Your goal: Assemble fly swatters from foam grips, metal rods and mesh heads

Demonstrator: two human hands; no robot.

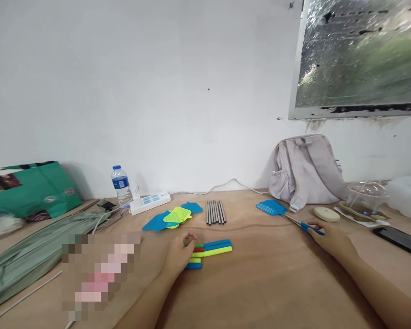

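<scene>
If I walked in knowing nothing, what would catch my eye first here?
Probably the blue swatter, held in the right hand on the right. Then the overlapping blue and yellow-green swatter heads left of centre, and the neat row of metal rods beside them. Behind the blue swatter, a pale backpack stands by the wall.

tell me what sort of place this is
Probably a makeshift work table in a plain room; whether home or workshop, I can't tell. Metal tubes and coloured grips lie grouped like parts, while a backpack shares the same surface.
</scene>
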